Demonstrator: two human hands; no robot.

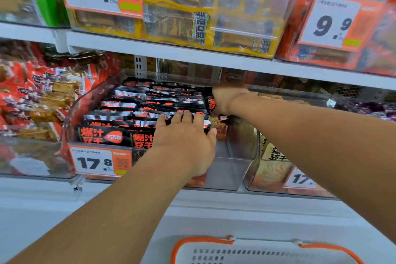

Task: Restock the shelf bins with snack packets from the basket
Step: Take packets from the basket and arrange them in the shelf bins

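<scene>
Both hands are in the clear bin (233, 169) on the middle shelf, the one with the 17.8 price tag (100, 162) on its front.

The left hand (186, 137) lies flat on the black snack packets (137, 111) toward the bin's front, fingers spread and fairly straight, pressing the rows toward the bin's left wall rather than gripping anything.

The right hand (227, 98) reaches deeper, near the bin's back right. It seems to be curled round an upright black packet (212, 103), though the fingers are hidden behind the hand, so I can't be certain of the grip.

The left and middle of the bin are packed with neat rows of black packets, front to back. The right-hand strip of the bin is another matter: toward the front there's bare clear plastic, with only a loose reddish packet (220, 128) or two lying in it just past the left hand's fingertips. By my reckoning this bin is well over half filled, and that right column is what's left.

Below the bin, at the lower edge of view, sits the white basket (246, 253) with orange handles. Only its rim shows, so I can't tell how many packets remain inside. The neighbouring bins look stocked.
</scene>
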